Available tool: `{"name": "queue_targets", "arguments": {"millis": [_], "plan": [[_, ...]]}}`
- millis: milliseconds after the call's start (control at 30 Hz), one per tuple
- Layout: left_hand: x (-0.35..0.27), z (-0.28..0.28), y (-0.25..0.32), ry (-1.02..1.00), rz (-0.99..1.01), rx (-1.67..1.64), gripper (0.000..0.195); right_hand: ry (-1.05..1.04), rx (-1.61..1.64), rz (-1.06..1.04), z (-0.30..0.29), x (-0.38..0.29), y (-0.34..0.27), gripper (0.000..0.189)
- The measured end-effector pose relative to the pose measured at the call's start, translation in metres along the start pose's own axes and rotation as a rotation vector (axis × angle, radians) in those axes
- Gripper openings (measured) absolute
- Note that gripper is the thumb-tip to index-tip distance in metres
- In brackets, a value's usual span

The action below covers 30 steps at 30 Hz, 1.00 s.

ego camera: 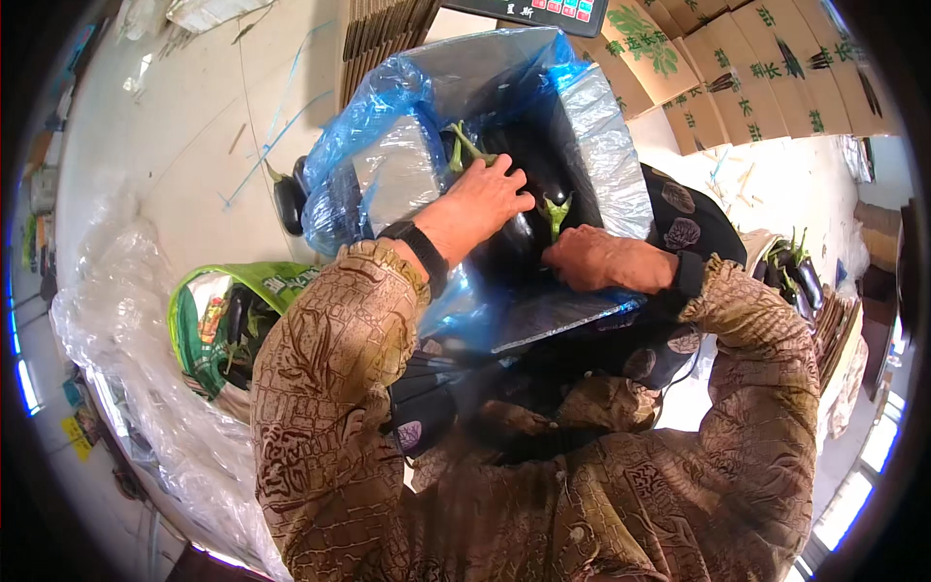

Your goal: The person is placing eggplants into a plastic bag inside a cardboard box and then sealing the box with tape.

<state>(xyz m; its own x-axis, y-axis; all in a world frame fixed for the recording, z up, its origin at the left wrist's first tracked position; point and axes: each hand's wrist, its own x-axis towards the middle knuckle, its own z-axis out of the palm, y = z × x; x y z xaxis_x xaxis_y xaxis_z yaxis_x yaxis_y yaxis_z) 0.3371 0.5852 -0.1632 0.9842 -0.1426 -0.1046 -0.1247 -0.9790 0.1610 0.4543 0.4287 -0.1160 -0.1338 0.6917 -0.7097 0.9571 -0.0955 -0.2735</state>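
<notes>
Before me stands an open box lined with blue plastic film (378, 91) and silvery foil-like sheet (607, 145). Dark purple eggplants (542, 156) lie inside, some with green stems upward. My left hand (484, 196) reaches in from the left, its fingers curled over an eggplant just below a green stem (469, 144). On the near right, my right hand (607, 258) is bent inward, its fingertips close by the green cap (556, 212) of another eggplant. Those fingertips are partly hidden, so whether they grip the stem cannot be told.
At left, a green bag (240, 280) holds eggplants, and more eggplants (289, 200) lie beside the box. Clear plastic sheeting (138, 320) spreads nearby. Printed cartons (771, 73) and a keypad device (542, 14) stand beyond. Further eggplants (796, 273) are at right.
</notes>
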Motion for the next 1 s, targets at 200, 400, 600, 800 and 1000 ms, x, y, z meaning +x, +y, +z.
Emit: {"name": "queue_targets", "arguments": {"millis": [200,400,600,800,1000], "plan": [[0.005,0.004,-0.002,0.015,0.021,-0.033,0.026,0.034,-0.206,0.115,0.006,0.004,-0.008,0.018],[0.005,0.002,0.001,0.009,0.006,-0.104,0.024,-0.04,-0.389,0.018,0.007,0.013,-0.002,0.015],[-0.001,-0.003,-0.001,-0.01,-0.034,-0.181,0.031,-0.184,0.064,-0.168,0.033,0.029,0.034,0.028],[-0.025,-0.07,-0.024,-0.006,-0.17,-0.479,0.048,-0.2,0.011,-0.118,-0.013,0.015,-0.003,0.029],[-0.135,-0.177,-0.059,0.304,-0.353,-0.711,0.049,0.107,0.128,-0.305,-0.065,0.005,0.017,0.037]]}}
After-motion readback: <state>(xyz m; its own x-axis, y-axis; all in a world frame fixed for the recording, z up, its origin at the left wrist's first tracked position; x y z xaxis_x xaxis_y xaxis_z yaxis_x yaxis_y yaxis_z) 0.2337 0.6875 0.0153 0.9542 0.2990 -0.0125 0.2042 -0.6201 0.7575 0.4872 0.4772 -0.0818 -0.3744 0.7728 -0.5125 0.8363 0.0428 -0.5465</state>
